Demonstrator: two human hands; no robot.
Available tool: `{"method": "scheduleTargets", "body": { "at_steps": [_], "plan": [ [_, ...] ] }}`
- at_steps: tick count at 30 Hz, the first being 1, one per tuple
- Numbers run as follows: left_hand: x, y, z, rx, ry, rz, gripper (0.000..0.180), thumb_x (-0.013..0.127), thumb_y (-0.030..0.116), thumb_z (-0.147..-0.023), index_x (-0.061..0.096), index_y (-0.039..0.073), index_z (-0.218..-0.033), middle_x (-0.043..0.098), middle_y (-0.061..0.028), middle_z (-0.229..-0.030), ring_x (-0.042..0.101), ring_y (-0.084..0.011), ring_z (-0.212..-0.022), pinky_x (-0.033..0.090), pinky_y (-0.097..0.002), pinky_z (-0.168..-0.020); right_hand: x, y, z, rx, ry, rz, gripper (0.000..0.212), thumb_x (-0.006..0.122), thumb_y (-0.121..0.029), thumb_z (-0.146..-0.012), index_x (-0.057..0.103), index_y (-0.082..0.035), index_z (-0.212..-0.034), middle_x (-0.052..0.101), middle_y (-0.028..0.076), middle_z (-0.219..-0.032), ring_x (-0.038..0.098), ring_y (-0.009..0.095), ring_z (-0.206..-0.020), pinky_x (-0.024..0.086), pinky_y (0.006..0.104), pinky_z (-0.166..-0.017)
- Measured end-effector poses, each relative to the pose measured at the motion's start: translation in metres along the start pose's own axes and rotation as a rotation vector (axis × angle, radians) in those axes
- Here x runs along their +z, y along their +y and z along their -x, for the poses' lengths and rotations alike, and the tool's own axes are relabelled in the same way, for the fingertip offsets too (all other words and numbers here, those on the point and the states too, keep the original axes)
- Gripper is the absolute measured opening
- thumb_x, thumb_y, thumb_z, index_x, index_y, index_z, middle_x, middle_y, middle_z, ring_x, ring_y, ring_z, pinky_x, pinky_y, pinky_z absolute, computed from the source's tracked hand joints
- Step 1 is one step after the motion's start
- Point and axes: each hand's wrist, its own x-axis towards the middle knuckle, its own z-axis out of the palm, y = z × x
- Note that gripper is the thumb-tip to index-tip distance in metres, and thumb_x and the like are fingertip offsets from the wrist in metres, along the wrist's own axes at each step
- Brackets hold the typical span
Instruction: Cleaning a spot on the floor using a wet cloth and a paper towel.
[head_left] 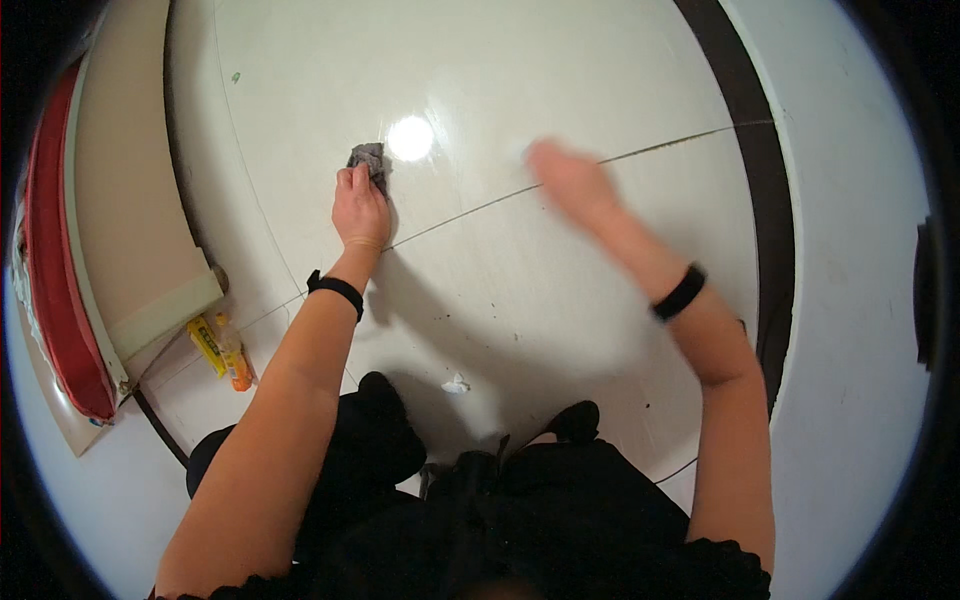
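Note:
My left hand is closed around a crumpled grey cloth, which is down at the pale tiled floor. Most of the cloth sticks out beyond my fingertips; the rest is hidden in my grip. Farther right, my right hand is over the floor near a dark tile joint, smeared by motion, so its fingers cannot be made out. Nothing shows clearly in it. Both wrists wear black bands.
Left stands a beige furniture panel beside a red padded piece. A yellow packet and a small orange-based bottle lie near its corner. A white scrap lies before my feet. A dark skirting strip edges the right wall.

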Motion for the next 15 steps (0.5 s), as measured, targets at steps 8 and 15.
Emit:
{"method": "scheduleTargets", "body": {
  "at_steps": [8, 15],
  "plan": [
    [-0.001, -0.003, 0.006, 0.026, 0.005, 0.003, 0.023, 0.05, 0.009, -0.087, 0.056, 0.01, -0.108, 0.055, -0.0112, -0.105, 0.058, -0.0329, -0.093, 0.05, -0.0431, -0.073, 0.006, 0.043, -0.01, 0.065, 0.163, 0.074, 0.029, 0.042, -0.029, -0.098, 0.057, -0.004, -0.093, 0.065, 0.017, -0.085, 0.063, 0.037, -0.072, 0.051, 0.047, -0.065],
    [0.013, -0.002, -0.003, 0.017, -0.013, 0.014, 0.024, 0.05, 0.011, -0.087, 0.056, 0.01, -0.11, 0.054, -0.0123, -0.106, 0.057, -0.0345, -0.094, 0.05, -0.0444, -0.075, 0.036, -0.097, 0.105, -0.367, -0.624, 0.032, 0.027, 0.037, -0.027, -0.097, 0.054, -0.008, -0.097, 0.065, 0.014, -0.093, 0.065, 0.031, -0.083, 0.054, 0.0445, -0.074]
  ]
}}
